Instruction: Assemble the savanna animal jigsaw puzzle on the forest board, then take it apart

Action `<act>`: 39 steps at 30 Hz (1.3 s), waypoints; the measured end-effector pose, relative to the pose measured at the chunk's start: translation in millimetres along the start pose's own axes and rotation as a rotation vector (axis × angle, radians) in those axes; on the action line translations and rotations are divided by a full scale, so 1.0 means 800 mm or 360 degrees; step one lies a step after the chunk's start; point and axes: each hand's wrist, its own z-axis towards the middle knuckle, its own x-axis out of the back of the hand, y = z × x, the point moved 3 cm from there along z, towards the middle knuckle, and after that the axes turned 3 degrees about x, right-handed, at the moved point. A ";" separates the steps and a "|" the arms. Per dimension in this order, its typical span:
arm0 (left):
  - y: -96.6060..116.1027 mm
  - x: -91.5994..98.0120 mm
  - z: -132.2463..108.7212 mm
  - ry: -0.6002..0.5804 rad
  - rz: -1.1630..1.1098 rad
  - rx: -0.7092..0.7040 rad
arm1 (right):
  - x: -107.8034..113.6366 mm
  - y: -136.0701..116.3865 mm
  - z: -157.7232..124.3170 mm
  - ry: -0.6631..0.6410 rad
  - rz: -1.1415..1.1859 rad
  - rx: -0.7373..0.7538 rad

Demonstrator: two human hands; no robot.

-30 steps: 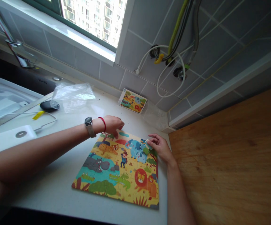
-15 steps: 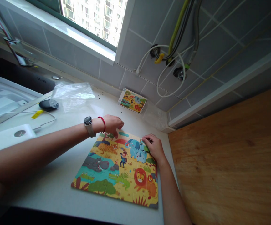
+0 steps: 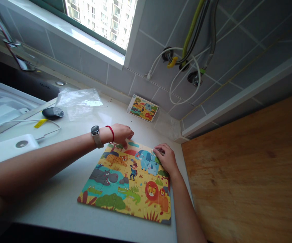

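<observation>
A nearly whole jigsaw puzzle (image 3: 125,189) of cartoon safari animals lies flat near the front edge of a pale surface (image 3: 55,189), toward its right side. Hippo, crocodile, leopard, elephants and lions all read as joined scenes, and most of the picture looks finished. The only part left in doubt is the top right corner, which the right hand (image 3: 165,158) covers, so any gap there cannot be seen. No loose pieces show elsewhere. The right hand's fingers (image 3: 158,151) lie close together, pressed down on that corner; whether they pinch a piece cannot be told. The left hand (image 3: 119,134) rests at the puzzle's top edge, its fingers (image 3: 129,133) curled with the tips down, not visibly pinching anything. A small picture card (image 3: 143,108) showing the same scene lies at the back edge of the surface against the tile wall. A clear plastic bag (image 3: 79,104) lies at the back left.
</observation>
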 end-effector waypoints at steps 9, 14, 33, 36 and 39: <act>0.001 0.002 -0.002 -0.0013 0.0004 0.0012 | 0.001 0.006 -0.007 -0.0261 -0.0167 0.0081; 0.004 0.005 -0.006 -0.0034 -0.0001 0.0024 | -0.010 0.025 -0.017 -0.0332 -0.0390 0.0023; 0.035 -0.054 -0.013 0.0817 -0.0107 -0.0180 | -0.052 -0.021 -0.024 -0.0613 -0.0877 -0.0097; 0.058 -0.098 -0.032 0.0764 -0.0085 -0.0331 | -0.052 -0.021 -0.024 -0.0596 -0.0886 -0.0100; 0.070 -0.123 -0.060 0.0678 -0.0094 -0.0399 | -0.053 -0.019 -0.025 -0.0566 -0.0892 -0.0097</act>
